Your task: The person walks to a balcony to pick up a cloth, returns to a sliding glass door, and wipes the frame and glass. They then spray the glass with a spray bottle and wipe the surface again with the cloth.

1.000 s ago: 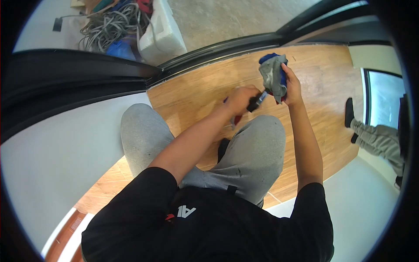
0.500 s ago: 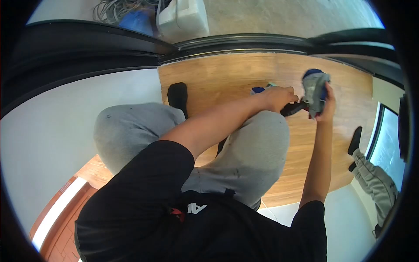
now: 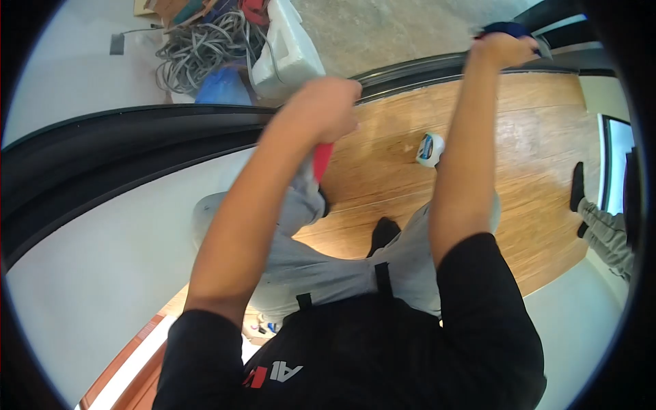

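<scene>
My left hand [image 3: 331, 108] is raised at the centre, blurred and closed in a fist. Below it hangs a red piece [image 3: 322, 160], largely covered by the hand and forearm; I cannot tell its kind. Far up to the right, my right hand [image 3: 504, 49] is closed on a dark blue cloth [image 3: 507, 29] with a greyish edge, close to the black door frame [image 3: 557, 31]. A white container [image 3: 430, 150] with a blue label is on the wooden floor [image 3: 383, 157] between my forearms.
The black door track [image 3: 403, 78] runs across the front. Beyond it are a coil of grey cable [image 3: 198, 58], a blue bag [image 3: 222, 87] and a white foam block [image 3: 287, 58]. Another person's legs [image 3: 601, 225] are at the right edge, beside a glass pane [image 3: 617, 164].
My hands have moved apart, left hand to the left, right hand forward with the cloth. The view has shifted, the white container shows fully, and I appear to be standing up more.
</scene>
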The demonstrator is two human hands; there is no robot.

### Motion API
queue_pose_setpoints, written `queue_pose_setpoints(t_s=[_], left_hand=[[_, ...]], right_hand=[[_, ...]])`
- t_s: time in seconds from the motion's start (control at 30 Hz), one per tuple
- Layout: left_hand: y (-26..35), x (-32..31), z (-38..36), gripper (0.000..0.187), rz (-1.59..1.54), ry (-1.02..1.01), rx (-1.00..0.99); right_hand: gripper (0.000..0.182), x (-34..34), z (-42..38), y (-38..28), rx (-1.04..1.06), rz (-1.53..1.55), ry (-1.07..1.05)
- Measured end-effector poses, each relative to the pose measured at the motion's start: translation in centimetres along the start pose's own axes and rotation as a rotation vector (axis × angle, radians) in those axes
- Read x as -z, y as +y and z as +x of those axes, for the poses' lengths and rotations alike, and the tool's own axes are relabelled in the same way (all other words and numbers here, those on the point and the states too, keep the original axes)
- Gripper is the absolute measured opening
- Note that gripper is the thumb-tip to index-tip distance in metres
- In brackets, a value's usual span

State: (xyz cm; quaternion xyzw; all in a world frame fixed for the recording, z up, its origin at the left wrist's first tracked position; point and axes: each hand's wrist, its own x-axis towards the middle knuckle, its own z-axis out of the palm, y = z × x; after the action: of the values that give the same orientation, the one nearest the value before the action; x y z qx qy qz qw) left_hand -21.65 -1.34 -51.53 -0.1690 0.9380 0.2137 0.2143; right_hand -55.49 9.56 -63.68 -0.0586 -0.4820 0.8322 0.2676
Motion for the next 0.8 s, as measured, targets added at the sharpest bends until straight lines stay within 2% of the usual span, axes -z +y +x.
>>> queue_pose_setpoints(t_s=[0.03,0.07,0.1,0.13,0.17,0.2,0.23,0.27,0.3,0.33,0.4,0.43,0.47,0.5,0.53,0.6,0.63,0.67,0.7,0.73,0.77,0.8], left_hand=[[0.9,3.4,-4.3,0.037,-0.185,0.146,-0.021],[1.6,6.6,-8.0,0.037,-0.378,0.164,0.029],[3.0,9.0,-12.1,0.040,-0.569,0.366,0.100],[2.1,8.6,-15.2,0.040,-0.599,0.855,-0.030],[1.3,10.0,-18.2,0.038,-0.641,1.118,-0.009],[0.5,10.6,-20.3,0.034,-0.699,1.597,0.064],[-1.8,11.1,-22.2,0.033,-0.692,1.697,0.025],[-4.1,11.6,-24.0,0.035,-0.677,1.797,-0.015],[-4.7,10.9,-22.1,0.042,-0.460,1.991,0.247],[-5.9,10.7,-21.2,0.046,-0.432,1.892,0.343],[-8.4,10.2,-19.7,0.061,-0.488,1.778,0.503],[-8.9,9.4,-19.2,0.072,-0.572,1.755,0.574],[-10.5,9.3,-19.7,0.075,-0.671,1.626,0.512],[-12.2,9.6,-20.6,0.078,-0.772,1.504,0.437],[-13.3,9.6,-21.1,0.081,-0.870,1.393,0.355],[-14.5,9.0,-20.5,0.083,-0.888,1.411,0.298],[-14.5,8.8,-20.2,0.083,-0.876,1.431,0.292],[-14.4,8.7,-19.9,0.084,-0.864,1.450,0.286],[-14.4,8.9,-20.2,0.085,-0.829,1.478,0.311],[-15.6,9.2,-21.1,0.086,-0.876,1.383,0.240],[-16.8,9.6,-21.9,0.088,-0.922,1.284,0.175],[-17.9,10.0,-22.8,0.089,-0.966,1.183,0.115]], right_hand=[[0.062,-0.1,-3.8,0.1,0.011,-0.153,-0.036],[0.069,-0.2,-7.1,0.3,0.023,-0.303,-0.079],[0.074,1.2,-9.7,1.7,-0.029,-0.256,-0.145],[0.078,2.3,-13.3,2.0,-0.169,-0.218,-0.152],[0.083,3.4,-16.9,2.3,-0.309,-0.183,-0.152],[0.084,5.1,-21.7,3.9,-0.449,-0.199,-0.161],[0.086,6.8,-26.4,5.6,-0.588,-0.218,-0.172],[0.086,7.5,-30.7,4.2,-0.812,-0.218,-0.129],[0.086,9.4,-35.2,6.1,-0.775,-0.172,-0.229],[0.085,9.0,-36.5,4.4,-0.733,-0.244,-0.260],[0.084,8.7,-34.0,7.2,-0.621,-0.232,-0.175],[0.081,9.4,-30.0,8.0,-0.688,-0.274,-0.173],[0.080,10.5,-26.0,11.2,-0.619,-0.184,-0.166],[0.080,10.9,-21.4,11.7,-0.541,-0.226,-0.209],[0.080,9.8,-20.6,11.8,-0.538,-0.161,-0.183],[0.081,9.5,-19.5,11.8,-0.515,-0.039,-0.110],[0.085,10.4,-23.0,12.2,-0.594,-0.083,-0.164],[0.087,9.4,-27.1,7.9,-0.764,-0.288,-0.155],[0.085,10.4,-33.1,8.7,-0.762,-0.300,-0.203],[0.078,10.3,-38.4,6.9,-0.630,-0.392,-0.277],[0.074,10.7,-41.7,5.8,-0.644,-0.428,-0.390],[0.073,10.7,-40.7,6.7,-0.572,-0.503,-0.421]])
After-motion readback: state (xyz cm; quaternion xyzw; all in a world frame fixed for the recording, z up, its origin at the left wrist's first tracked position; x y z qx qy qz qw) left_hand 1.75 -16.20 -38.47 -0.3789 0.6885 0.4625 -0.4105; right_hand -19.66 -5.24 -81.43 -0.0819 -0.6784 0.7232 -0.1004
